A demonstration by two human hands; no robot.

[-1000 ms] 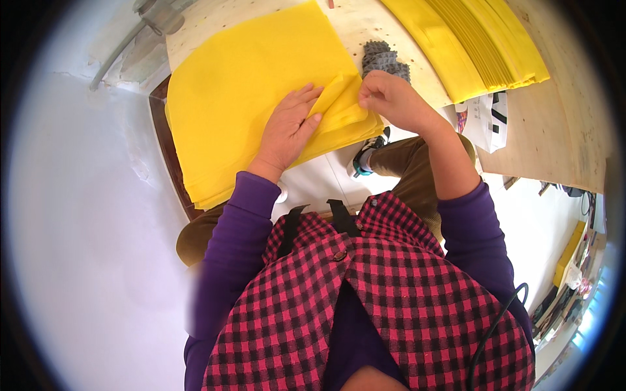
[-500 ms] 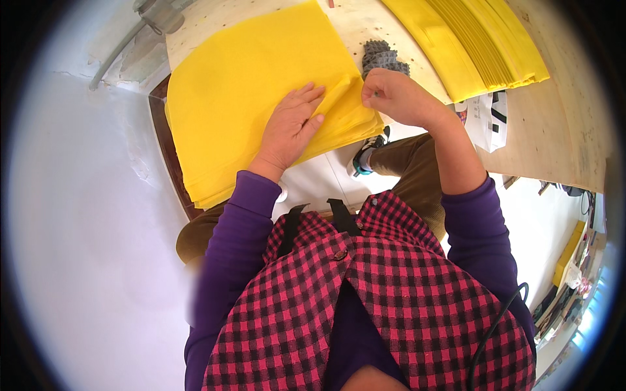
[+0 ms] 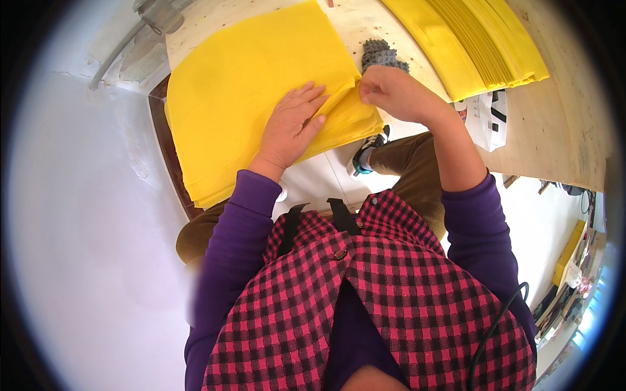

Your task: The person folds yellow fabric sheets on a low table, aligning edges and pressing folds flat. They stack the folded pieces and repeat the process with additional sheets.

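A stack of yellow fabric sheets (image 3: 241, 85) lies on the wooden table, its near edge overhanging the front. My left hand (image 3: 291, 127) rests flat on the top sheet with the fingers stretched out. At the stack's right edge my right hand (image 3: 390, 92) is closed in a pinch on the sheet's edge, and the cloth there is lifted into a fold between both hands. Its fingertips are partly hidden by the hand itself, so I cannot tell how many layers they hold.
A crumpled grey waffle-textured cloth (image 3: 383, 55) lies just beyond my right hand. Folded yellow fabric (image 3: 466, 45) is piled at the far right of the table (image 3: 554, 124), above a white printed bag (image 3: 486, 124). A metal container (image 3: 158, 15) stands at the far left.
My right hand has shifted slightly left and up along the sheet's edge, and the fold there has moved a little. My left hand stays in place.
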